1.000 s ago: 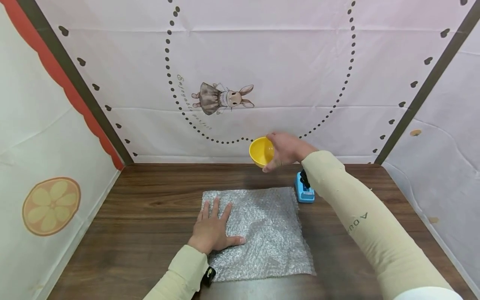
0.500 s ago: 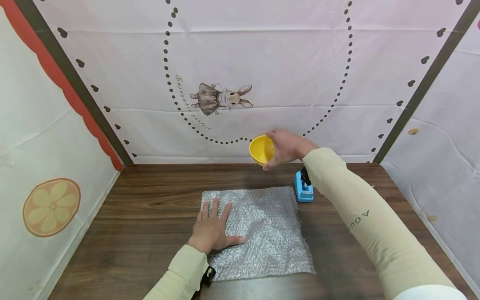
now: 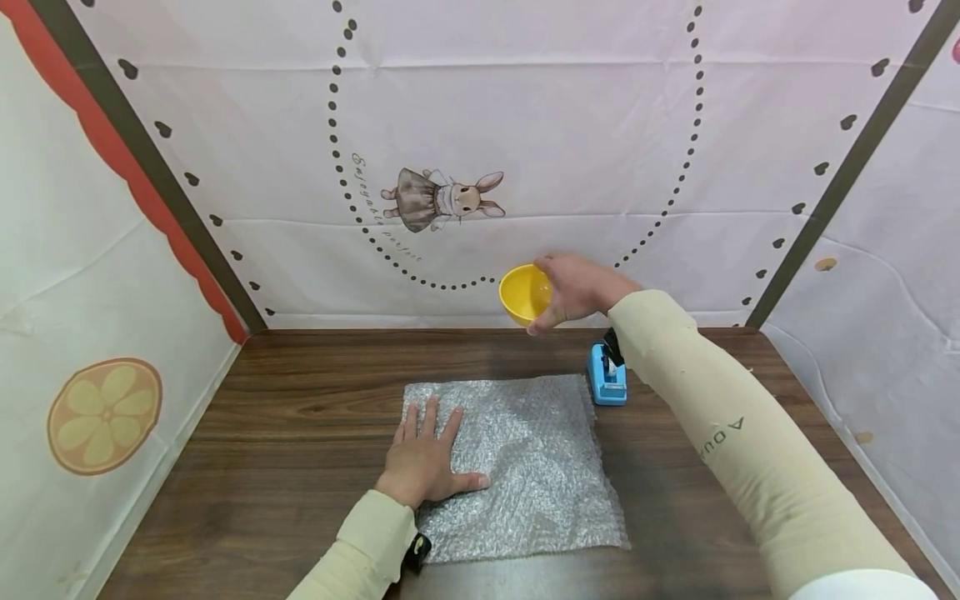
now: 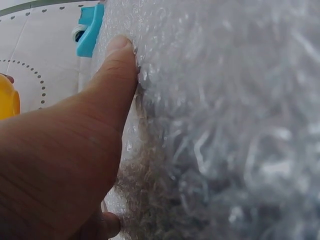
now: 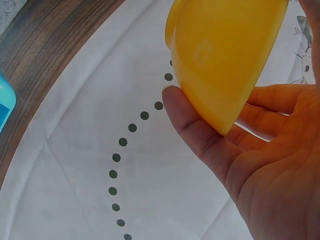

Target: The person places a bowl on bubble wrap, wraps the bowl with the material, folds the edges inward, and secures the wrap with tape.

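My left hand (image 3: 424, 461) lies flat with spread fingers on the left part of a sheet of bubble wrap (image 3: 532, 467). In the left wrist view the thumb (image 4: 116, 65) rests along the bubbly surface. Up at the back, above the table, my right hand (image 3: 577, 290) holds a yellow bowl (image 3: 519, 293) tilted on its side, its inside partly facing the head camera. The right wrist view shows the thumb (image 5: 192, 120) against the outside of the bowl (image 5: 220, 60), with the other fingers partly hidden behind it.
A blue tape dispenser (image 3: 607, 379) stands by the wrap's back right corner, below the right forearm. The dark wooden table (image 3: 300, 400) ends at a white printed cloth (image 3: 600, 167) behind; more cloth hangs at both sides.
My right hand has risen slightly with the yellow bowl. The left hand and the bubble wrap have stayed in place.
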Motion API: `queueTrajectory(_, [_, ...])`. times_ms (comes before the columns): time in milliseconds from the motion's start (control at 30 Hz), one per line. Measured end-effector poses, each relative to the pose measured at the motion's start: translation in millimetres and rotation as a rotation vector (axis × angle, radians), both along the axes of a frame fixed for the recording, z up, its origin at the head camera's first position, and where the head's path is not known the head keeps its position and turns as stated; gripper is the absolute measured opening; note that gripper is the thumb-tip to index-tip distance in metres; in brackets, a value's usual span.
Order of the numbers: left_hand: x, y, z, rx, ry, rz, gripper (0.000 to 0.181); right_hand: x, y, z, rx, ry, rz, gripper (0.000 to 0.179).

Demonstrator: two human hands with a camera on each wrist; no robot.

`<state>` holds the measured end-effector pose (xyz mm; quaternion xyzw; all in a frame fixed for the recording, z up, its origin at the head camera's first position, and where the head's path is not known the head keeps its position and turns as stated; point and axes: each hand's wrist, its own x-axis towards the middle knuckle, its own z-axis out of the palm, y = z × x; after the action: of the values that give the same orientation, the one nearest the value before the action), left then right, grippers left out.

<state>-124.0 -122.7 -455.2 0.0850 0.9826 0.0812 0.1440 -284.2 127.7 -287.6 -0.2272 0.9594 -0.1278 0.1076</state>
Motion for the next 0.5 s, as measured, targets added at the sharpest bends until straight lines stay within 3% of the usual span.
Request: queueTrajectory(500, [1.1, -0.5, 0.5, 0.015, 0.001, 0.004, 0.115, -4.7, 0, 12.9, 0.014, 0.014, 0.014, 0.095])
